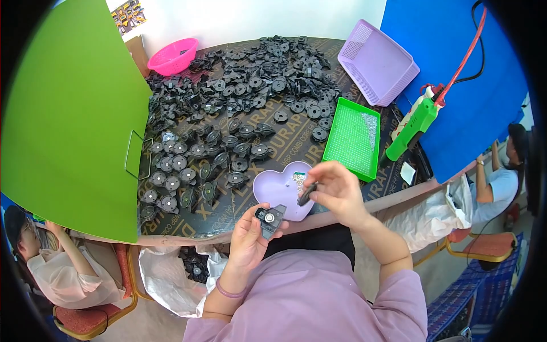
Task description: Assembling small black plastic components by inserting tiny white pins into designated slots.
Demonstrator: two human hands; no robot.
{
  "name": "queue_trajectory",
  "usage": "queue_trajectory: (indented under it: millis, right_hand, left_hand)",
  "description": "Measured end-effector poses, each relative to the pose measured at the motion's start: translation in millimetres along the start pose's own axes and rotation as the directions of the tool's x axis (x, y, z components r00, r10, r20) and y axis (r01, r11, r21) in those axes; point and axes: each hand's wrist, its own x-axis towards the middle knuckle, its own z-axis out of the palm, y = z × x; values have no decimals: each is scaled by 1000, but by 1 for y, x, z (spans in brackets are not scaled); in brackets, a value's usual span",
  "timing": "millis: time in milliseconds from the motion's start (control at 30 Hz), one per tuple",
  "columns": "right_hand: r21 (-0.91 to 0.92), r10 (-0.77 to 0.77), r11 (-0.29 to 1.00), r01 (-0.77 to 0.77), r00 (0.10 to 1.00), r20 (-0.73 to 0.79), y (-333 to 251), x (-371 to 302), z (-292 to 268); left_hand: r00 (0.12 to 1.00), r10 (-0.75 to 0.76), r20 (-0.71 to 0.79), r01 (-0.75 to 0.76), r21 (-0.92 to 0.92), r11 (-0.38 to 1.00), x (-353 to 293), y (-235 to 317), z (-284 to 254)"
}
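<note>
My left hand (250,238) grips a dark plastic part (271,219) with a round silvery centre, its face turned up. Just right of it, my right hand (339,194) pinches a smaller black plastic piece (307,194) between thumb and fingers. The two pieces are apart. Beneath and between the hands lies a lilac heart-shaped bowl (270,185) with a few small metal and green bits (298,176) inside. Left of the bowl, several assembled black parts (172,183) with light centres rest on the table.
Loose black parts (256,85) are heaped across the back. A pink basket (172,57), a lilac basket (379,65) and a green tray (348,151) holding small silvery pieces stand around them. A green electric screwdriver (415,128) hangs at right. White sacks (171,279) flank me; people sit either side beyond dividers.
</note>
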Motion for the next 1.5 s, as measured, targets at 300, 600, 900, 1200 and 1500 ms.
queue_trajectory:
  millis: [300, 600, 900, 1200, 1500]
  right_hand:
    - [-451, -649, -117, 885, 275, 709, -4, -29, 5]
    - [-473, -400, 729, 495, 869, 293, -17, -11, 26]
    - [-673, -222, 597, 436, 896, 384, -6, 9, 46]
    - [-586, -218, 561, 585, 787, 577, -14, 6, 38]
    - [-645, -205, 435, 628, 766, 609, -11, -1, 34]
  left_hand:
    - [1000, 17, -6, -17, 25, 1000, -1, -1, 1]
    - [996, -71, 45, 69, 39, 997, -2, -3, 3]
    - [985, -157, 76, 153, 49, 987, -2, -8, 6]
    - [991, -99, 90, 103, -46, 994, -4, -6, 4]
    - [988, -143, 54, 143, -9, 990, -5, -10, 1]
